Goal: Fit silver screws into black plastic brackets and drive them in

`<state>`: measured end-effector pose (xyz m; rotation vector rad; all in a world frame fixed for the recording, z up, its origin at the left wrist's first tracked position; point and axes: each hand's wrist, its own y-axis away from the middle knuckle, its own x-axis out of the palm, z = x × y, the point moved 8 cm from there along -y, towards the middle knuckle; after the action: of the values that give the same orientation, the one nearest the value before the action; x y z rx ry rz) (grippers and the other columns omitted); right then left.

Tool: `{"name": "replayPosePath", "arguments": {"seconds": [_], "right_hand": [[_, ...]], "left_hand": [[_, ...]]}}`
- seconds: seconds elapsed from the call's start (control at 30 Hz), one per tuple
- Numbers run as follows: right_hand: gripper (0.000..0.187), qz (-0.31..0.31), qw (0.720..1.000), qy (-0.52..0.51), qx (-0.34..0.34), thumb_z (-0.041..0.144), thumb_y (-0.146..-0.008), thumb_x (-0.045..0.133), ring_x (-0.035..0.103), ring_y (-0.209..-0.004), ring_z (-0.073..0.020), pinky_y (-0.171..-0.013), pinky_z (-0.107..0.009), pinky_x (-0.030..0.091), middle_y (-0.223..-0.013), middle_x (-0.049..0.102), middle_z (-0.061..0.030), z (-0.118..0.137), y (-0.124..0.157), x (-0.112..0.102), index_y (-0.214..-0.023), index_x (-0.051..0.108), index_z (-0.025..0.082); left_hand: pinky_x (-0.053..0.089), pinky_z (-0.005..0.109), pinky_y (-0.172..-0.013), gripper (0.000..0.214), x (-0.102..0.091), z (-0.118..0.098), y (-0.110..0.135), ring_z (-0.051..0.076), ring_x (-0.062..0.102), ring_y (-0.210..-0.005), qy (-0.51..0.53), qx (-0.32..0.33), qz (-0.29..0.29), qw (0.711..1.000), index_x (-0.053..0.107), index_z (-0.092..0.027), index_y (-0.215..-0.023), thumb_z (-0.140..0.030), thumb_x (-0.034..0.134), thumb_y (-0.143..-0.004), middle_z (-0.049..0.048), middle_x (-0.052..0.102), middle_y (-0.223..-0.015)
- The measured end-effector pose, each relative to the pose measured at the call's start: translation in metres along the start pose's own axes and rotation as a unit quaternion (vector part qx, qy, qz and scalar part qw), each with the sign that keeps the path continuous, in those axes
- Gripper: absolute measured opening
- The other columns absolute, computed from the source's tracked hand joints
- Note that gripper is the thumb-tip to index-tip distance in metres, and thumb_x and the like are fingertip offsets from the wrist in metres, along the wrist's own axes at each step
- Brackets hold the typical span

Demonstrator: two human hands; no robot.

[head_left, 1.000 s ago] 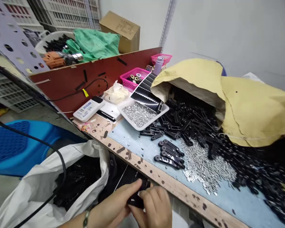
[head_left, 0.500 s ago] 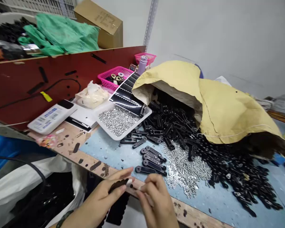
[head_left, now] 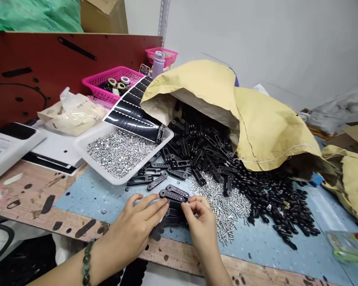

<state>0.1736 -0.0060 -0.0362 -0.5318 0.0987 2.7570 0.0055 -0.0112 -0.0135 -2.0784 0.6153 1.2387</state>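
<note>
My left hand (head_left: 140,218) reaches palm down over a row of black plastic arms (head_left: 173,193), its fingers close together and its thumb hidden. A black strip with a rounded edge (head_left: 156,233) shows beneath these fingers and appears held there. My right hand (head_left: 201,218) is closed in a pinch at the right end of the same row, touching or nearly touching an arm. What lies between its thumb and forefinger is too small to make out. Just beyond the right hand spreads a pile of small silver screws (head_left: 234,206).
Silver nuts fill a white tray (head_left: 116,180), with a black sticker sheet (head_left: 134,115) across its back. Yellow sacks (head_left: 274,127) spill black parts (head_left: 274,210). A pink basket (head_left: 92,87), a tissue pack (head_left: 74,115) and a white device (head_left: 6,147) stand left.
Both hands have moved from the table's front edge forward onto the row of black arms. The left hand has turned palm down. The view has shifted closer and to the right.
</note>
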Motion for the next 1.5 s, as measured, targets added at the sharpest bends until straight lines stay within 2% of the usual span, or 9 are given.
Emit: {"name": "replayPosePath", "arguments": {"seconds": [0.53, 0.7, 0.8, 0.9, 1.0, 1.1, 1.27, 1.37, 1.5], "right_hand": [[0.028, 0.044, 0.992, 0.098, -0.064, 0.029, -0.082, 0.059, 0.054, -0.061, -0.0137, -0.054, -0.024, 0.045, -0.076, 0.057, -0.0044, 0.008, -0.005, 0.008, -0.057, 0.056, 0.018], [0.037, 0.032, 0.932, 0.326, -0.156, 0.039, -0.083, 0.061, 0.046, -0.046, -0.0121, -0.044, -0.025, 0.038, -0.062, 0.048, 0.0013, 0.023, -0.004, 0.002, -0.055, 0.043, 0.022], [0.025, 0.016, 0.905, 0.377, -0.196, 0.044, -0.084, 0.06, 0.059, -0.062, -0.0183, -0.05, -0.028, 0.046, -0.079, 0.059, -0.0046, 0.031, -0.006, -0.001, -0.078, 0.055, 0.02], [0.031, 0.07, 0.9, 0.334, -0.271, 0.027, -0.092, 0.049, 0.061, -0.103, -0.0248, -0.09, -0.046, 0.048, -0.114, 0.061, -0.0125, 0.038, -0.006, 0.014, -0.122, 0.046, 0.018], [0.036, 0.116, 0.905, 0.286, -0.292, 0.015, -0.093, 0.043, 0.058, -0.112, -0.024, -0.102, -0.054, 0.039, -0.119, 0.061, -0.0119, 0.044, -0.003, 0.026, -0.128, 0.042, 0.019], [0.039, 0.126, 0.927, 0.204, -0.287, 0.018, -0.09, 0.05, 0.056, -0.112, -0.0241, -0.095, -0.044, 0.047, -0.119, 0.059, -0.0118, 0.062, 0.005, 0.027, -0.127, 0.043, 0.022], [0.029, 0.234, 0.921, 0.126, -0.285, 0.013, -0.09, 0.046, 0.061, -0.078, -0.0164, -0.07, -0.028, 0.054, -0.086, 0.062, -0.0031, 0.083, 0.025, 0.041, -0.116, 0.053, 0.023], [0.017, 0.152, 0.957, 0.067, -0.236, 0.017, -0.09, 0.049, 0.062, -0.073, -0.0163, -0.064, -0.026, 0.052, -0.083, 0.063, -0.0041, 0.075, 0.015, 0.022, -0.102, 0.06, 0.022], [0.015, 0.089, 0.993, 0.004, -0.072, 0.029, -0.087, 0.057, 0.059, -0.062, -0.0144, -0.052, -0.022, 0.049, -0.073, 0.061, -0.0026, 0.034, -0.004, 0.01, -0.089, 0.068, 0.019]], "left_hand": [[0.024, 0.041, -0.096, 0.061, 0.0, -0.001, -0.009, 0.023, 0.052, -0.108, 0.003, 0.0, 0.002, 1.0, 0.052, -0.021, -0.129, 0.0, 0.047, -0.072, 0.0031, 0.064, -0.121], [0.024, 0.044, -0.097, 0.058, 0.005, 0.0, -0.012, 0.025, 0.051, -0.109, 0.015, -0.007, -0.001, 1.0, 0.054, -0.02, -0.128, -0.001, 0.047, -0.074, 0.0054, 0.064, -0.116], [0.027, 0.047, -0.098, 0.063, 0.006, 0.004, -0.009, 0.027, 0.048, -0.112, 0.036, -0.028, 0.003, 0.999, 0.053, -0.023, -0.129, 0.0, 0.047, -0.071, 0.0053, 0.061, -0.121], [0.034, 0.048, -0.099, 0.066, -0.003, 0.007, -0.005, 0.028, 0.044, -0.119, 0.063, -0.039, 0.011, 0.997, 0.047, -0.026, -0.135, -0.001, 0.045, -0.074, 0.0057, 0.052, -0.133], [0.043, 0.042, -0.098, 0.056, -0.019, 0.014, -0.001, 0.027, 0.04, -0.127, 0.119, -0.073, 0.004, 0.99, 0.037, -0.029, -0.142, -0.011, 0.042, -0.089, 0.0045, 0.044, -0.142], [0.049, 0.037, -0.097, 0.05, -0.022, 0.023, 0.004, 0.023, 0.045, -0.128, 0.196, -0.121, 0.005, 0.973, 0.032, -0.034, -0.144, -0.018, 0.036, -0.097, 0.0013, 0.044, -0.143], [0.053, 0.035, -0.092, 0.049, -0.013, 0.035, 0.013, 0.023, 0.053, -0.122, 0.25, -0.188, -0.013, 0.95, 0.03, -0.034, -0.145, -0.024, 0.037, -0.097, 0.0011, 0.049, -0.141], [0.051, 0.036, -0.094, 0.049, -0.019, 0.042, 0.018, 0.023, 0.052, -0.122, 0.224, -0.224, -0.067, 0.946, 0.028, -0.033, -0.146, -0.023, 0.034, -0.098, 0.0006, 0.049, -0.141], [0.036, 0.041, -0.101, 0.05, -0.022, 0.023, 0.011, 0.027, 0.043, -0.126, 0.079, -0.123, -0.069, 0.987, 0.041, -0.03, -0.141, -0.022, 0.046, -0.092, -0.0007, 0.05, -0.14]]}}
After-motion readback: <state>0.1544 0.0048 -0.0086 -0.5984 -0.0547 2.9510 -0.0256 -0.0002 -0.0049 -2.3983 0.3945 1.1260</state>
